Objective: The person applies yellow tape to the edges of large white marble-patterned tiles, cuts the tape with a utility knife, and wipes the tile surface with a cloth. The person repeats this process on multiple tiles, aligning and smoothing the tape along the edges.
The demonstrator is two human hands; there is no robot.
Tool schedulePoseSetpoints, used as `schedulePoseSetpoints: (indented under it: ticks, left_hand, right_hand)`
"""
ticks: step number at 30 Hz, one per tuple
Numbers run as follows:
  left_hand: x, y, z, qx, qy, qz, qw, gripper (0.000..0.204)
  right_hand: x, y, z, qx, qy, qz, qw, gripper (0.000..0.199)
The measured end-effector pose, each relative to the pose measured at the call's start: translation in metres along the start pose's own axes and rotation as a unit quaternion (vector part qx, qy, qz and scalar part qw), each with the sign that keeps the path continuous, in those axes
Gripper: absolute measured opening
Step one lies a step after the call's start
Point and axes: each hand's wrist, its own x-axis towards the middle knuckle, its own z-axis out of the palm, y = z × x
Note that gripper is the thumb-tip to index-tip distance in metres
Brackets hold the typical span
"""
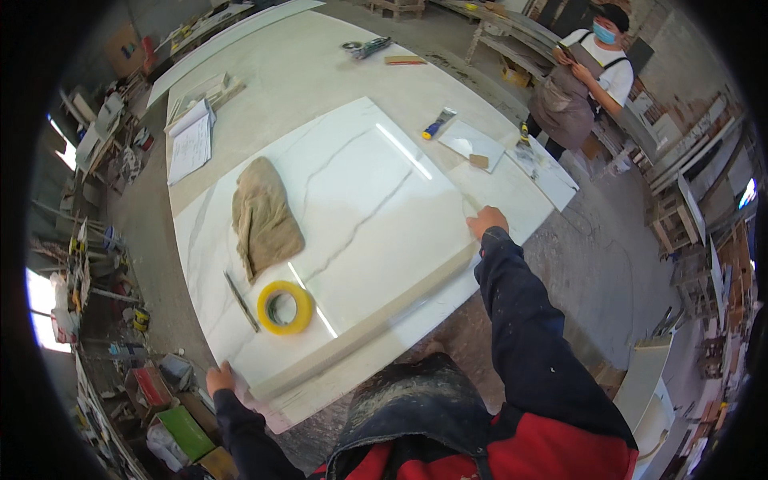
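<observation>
A white marbled slab [416, 232] with grey veins lies flat at the near end of a large pale bench [280, 52], its thick, pale near edge facing the person. The person's right hand [486, 222] is at the slab's near right corner, fingers bent against it; the left hand [220, 378] is at the near left corner, beside the edge. The undersides of both hands are hidden, so I cannot tell whether either one grasps the slab or only rests against it.

On the slab, a crumpled brown cloth [268, 220] lies toward the left edge. Nearer the person, a roll of yellow tape [304, 310] lies flat, and a slim, dark, pen-like tool [242, 302] lies just beside it, closer to the left edge.

Beyond the slab, an open notebook [192, 148] sits at the bench's left edge. Along the right edge lie a scraper [436, 126] with a blue and yellow handle, a white tile [466, 142] with a small brown block [478, 161] at its near corner, and a white panel [552, 180]. Farther along that edge are a dark tool [370, 48] and a brown strip [405, 59].

Past the right edge stands a co-worker [560, 96] in an apron and mask.
</observation>
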Motion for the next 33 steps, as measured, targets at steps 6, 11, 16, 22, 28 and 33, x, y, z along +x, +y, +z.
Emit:
schedulePoseSetpoints:
  ticks: [6, 11, 16, 22, 28, 33]
  left_hand:
    - [-0.078, 0.006, -0.009, -0.033, -0.003, -0.052, 0.998, 0.053]
    - [-0.133, -0.014, 0.005, -0.018, 0.002, -0.064, 0.998, 0.052]
    - [-0.2, 0.005, 0.002, -0.043, -0.006, -0.078, 0.996, 0.053]
    - [-0.226, -0.019, 0.031, -0.037, 0.032, -0.092, 0.995, 0.049]
    - [-0.257, 0.034, 0.002, 0.025, 0.143, 0.045, 0.988, 0.056]
    - [-0.359, 0.147, -0.019, -0.068, 0.009, 0.289, 0.955, 0.077]
  right_hand:
    - [-0.033, 0.044, 0.001, -0.008, 0.051, -0.033, 0.998, 0.047]
    - [-0.053, 0.07, -0.008, 0.001, 0.016, -0.017, 1.0, 0.045]
    - [-0.069, 0.114, -0.02, 0.015, 0.025, -0.05, 0.998, 0.044]
    - [-0.061, 0.141, -0.02, 0.018, -0.013, -0.092, 0.996, 0.05]
    - [-0.073, 0.209, -0.002, 0.296, 0.115, -0.042, 0.947, 0.056]
    - [-0.159, 0.272, 0.053, 0.585, -0.06, 0.124, 0.799, 0.037]
